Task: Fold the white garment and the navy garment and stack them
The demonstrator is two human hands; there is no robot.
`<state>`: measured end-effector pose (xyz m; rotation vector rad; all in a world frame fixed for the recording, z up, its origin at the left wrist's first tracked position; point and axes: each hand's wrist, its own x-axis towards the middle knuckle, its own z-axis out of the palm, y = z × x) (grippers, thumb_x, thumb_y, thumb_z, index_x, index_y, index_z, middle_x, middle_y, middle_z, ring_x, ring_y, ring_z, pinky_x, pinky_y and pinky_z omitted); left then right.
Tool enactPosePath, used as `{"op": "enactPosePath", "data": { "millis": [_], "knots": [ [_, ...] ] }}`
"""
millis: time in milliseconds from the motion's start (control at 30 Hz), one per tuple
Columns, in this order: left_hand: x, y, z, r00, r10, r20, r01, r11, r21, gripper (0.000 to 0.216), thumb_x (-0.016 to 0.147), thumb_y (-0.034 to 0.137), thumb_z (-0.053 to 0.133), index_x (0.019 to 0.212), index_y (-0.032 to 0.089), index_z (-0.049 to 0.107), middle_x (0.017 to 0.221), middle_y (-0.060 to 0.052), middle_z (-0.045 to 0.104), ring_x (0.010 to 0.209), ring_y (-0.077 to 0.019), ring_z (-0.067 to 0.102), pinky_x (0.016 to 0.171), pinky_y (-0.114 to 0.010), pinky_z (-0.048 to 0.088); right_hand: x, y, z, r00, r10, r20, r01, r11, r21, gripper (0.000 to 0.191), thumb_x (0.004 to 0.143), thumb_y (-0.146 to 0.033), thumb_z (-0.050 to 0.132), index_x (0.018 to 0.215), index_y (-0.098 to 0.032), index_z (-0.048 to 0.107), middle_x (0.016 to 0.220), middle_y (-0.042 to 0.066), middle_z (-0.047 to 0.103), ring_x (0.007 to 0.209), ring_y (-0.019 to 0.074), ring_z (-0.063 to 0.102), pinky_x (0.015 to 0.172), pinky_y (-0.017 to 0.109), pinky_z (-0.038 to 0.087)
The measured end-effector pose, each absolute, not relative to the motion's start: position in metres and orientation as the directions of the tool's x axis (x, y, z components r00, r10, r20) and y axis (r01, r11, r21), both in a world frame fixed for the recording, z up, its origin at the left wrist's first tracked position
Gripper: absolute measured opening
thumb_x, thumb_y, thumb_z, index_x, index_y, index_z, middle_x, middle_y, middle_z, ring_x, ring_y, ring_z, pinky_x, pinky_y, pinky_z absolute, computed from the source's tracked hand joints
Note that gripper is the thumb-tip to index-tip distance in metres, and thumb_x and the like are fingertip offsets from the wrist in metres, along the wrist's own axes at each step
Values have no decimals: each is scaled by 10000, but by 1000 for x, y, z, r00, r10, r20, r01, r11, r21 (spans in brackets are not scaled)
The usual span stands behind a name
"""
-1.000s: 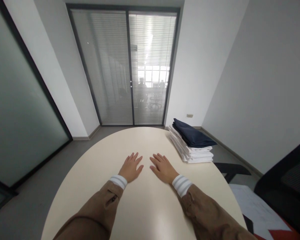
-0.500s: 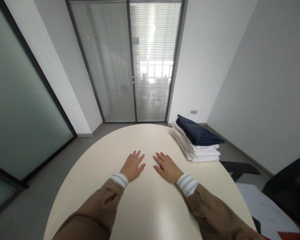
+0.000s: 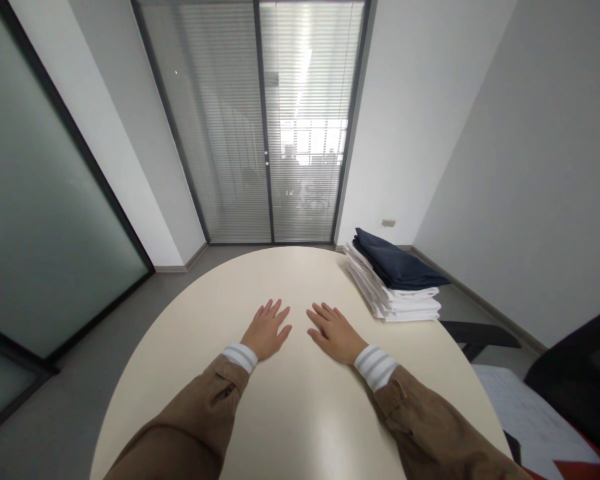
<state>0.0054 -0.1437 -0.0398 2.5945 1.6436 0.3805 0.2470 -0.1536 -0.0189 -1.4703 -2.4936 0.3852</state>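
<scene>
Nothing has shifted since the earlier frame: left hand [image 3: 267,331] and right hand [image 3: 336,333] stay flat, fingers spread, grasping nothing, on the round cream table [image 3: 300,413], folded white-and-navy cloth stack [image 3: 395,283] far right.

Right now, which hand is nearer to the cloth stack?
Right. The right hand lies flat beside the cloth stack; the left hand is farther away.
</scene>
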Motion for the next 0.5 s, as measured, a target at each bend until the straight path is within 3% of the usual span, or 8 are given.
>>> {"op": "enactPosePath", "data": {
  "millis": [500],
  "knots": [
    [5,-144,-40,412,888,204,872,-449,193,521,996,422,425,1467,203,456,1577,-137,342,1474,-337,252,1181,-533,245,246,-155,-22,-476,873,105,817,483,-314,579,978,-468,422,1495,-207,426,1584,118,337,1475,318,256,1180,530,220]
  ]
}}
